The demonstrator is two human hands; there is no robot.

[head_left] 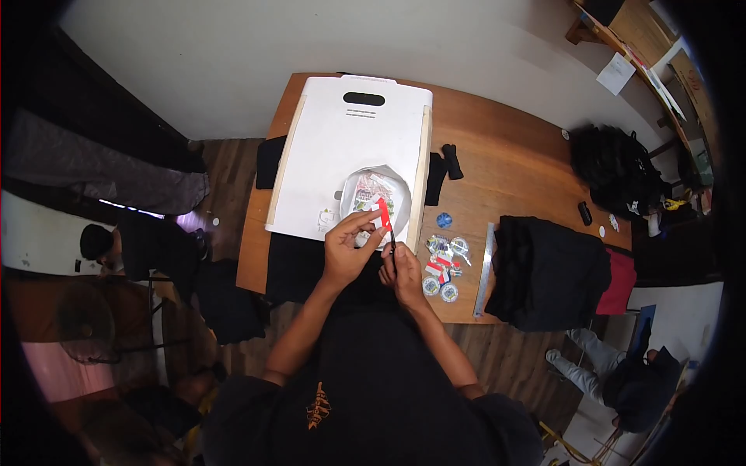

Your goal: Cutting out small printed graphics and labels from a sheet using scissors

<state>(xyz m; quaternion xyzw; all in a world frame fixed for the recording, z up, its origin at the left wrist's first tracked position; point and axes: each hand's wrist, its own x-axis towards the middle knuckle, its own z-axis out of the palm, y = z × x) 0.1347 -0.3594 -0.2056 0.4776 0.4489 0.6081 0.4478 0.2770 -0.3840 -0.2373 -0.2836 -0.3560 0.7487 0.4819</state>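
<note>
My left hand (347, 247) pinches a small red-and-white piece (384, 213), perhaps a label or patch. My right hand (401, 273) is closed around a slim black tool (392, 239) whose tip meets the lower end of that piece; its exact kind is hard to make out. Both hands are over the near edge of a white board (326, 147) with a slot handle at its far end. Just beyond my fingers, a whitish round bowl (401, 186) holds printed scraps (373, 186), partly hidden by my left hand.
Right of the board lie round stickers (448, 292), red-and-white pieces (437, 269) and a blue disc (444, 220). A metal ruler (485, 270) borders a stack of black cloth (548, 272), with red cloth (618, 281) beside it. A black bag (618, 167) sits at the far right. People sit on both sides.
</note>
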